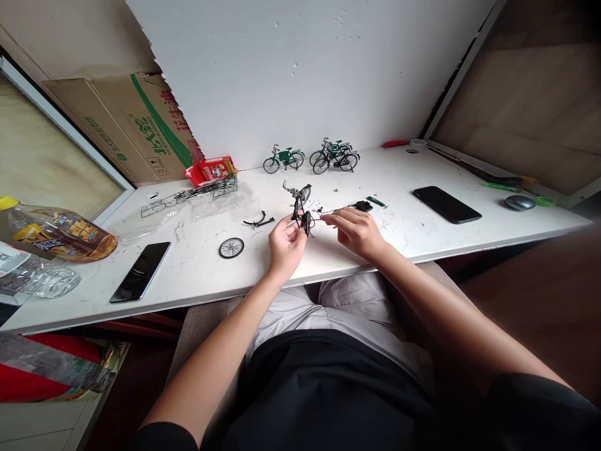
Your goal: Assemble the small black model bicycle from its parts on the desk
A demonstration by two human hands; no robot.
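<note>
Near the front of the desk [197, 266], the partial model bicycle [299, 205] could twist or slip, I judge, if my left hand [286, 247] squeezes so slender a build unevenly; that hand pinches it from the left, fingers curled, while my right hand [357, 230], palm down, pinches a thin piece [319, 218] I can't identify; beyond, a green bicycle [284, 156] stands

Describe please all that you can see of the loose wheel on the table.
The loose wheel is round, with a black rim, thin spokes and a small hub, and looks like plastic. It lies flat on the white table, left of the left hand and apart from it; only the table touches it.
</note>
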